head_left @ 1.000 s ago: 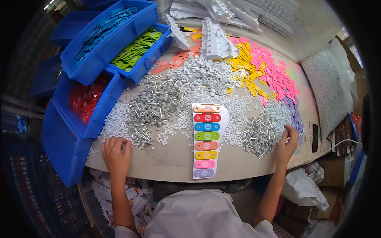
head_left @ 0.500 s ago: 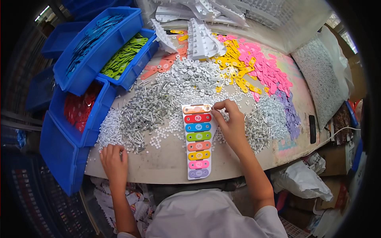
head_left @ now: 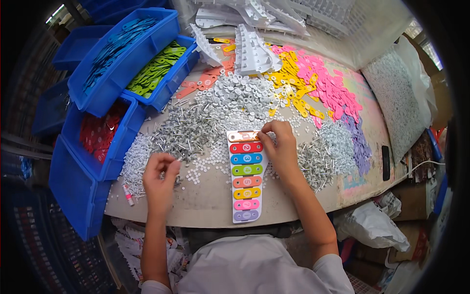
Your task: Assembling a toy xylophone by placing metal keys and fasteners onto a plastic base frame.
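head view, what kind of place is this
Probably a small toy assembly workshop: a toy xylophone half built on the table, blue bins of sorted coloured bars, and heaps of metal pins.

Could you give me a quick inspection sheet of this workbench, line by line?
Surface: pale table, bare only near the front edge.
Job's things: toy xylophone with coloured bars, lying flat.
Clutter: metal pins, white washers, yellow bars, pink bars.
Hands: right hand on the xylophone's top; left hand at the pins.
Cables: white cable at right.
Surroundings: blue bins, plastic bags.
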A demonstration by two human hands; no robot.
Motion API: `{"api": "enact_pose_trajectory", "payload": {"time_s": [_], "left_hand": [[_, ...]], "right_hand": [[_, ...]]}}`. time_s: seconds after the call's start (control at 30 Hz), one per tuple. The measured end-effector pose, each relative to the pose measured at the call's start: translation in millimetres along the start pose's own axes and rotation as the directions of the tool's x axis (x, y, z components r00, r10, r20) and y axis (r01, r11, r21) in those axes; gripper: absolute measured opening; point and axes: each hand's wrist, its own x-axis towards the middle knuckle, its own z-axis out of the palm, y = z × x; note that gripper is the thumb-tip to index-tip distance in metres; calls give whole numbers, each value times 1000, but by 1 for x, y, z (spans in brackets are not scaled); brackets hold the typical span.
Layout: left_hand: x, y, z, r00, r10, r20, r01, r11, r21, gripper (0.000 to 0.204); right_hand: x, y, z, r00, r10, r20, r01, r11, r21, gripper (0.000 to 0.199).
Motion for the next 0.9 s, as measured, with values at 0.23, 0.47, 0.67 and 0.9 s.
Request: {"api": "enact_pose_trajectory", "payload": {"time_s": [0.23, 0.47, 0.67, 0.9], "left_hand": [[57, 20, 68, 816, -219, 535, 421, 859, -290, 14], [80, 5, 97, 695, -227, 682, 442, 883, -157, 17], [83, -2, 98, 681, -225, 697, 416, 902, -115, 15], [83, 0, 95, 710, -222, 668, 422, 894, -152, 14]], "right_hand": [[12, -3, -10, 992, -127, 3, 127, 992, -20, 18], [44, 16, -28, 762, 358, 540, -390, 919, -58, 31], [48, 19, -26, 711, 306, 633, -344, 937, -66, 35], [48, 21, -26, 701, 296, 649, -353, 935, -44, 35]]}}
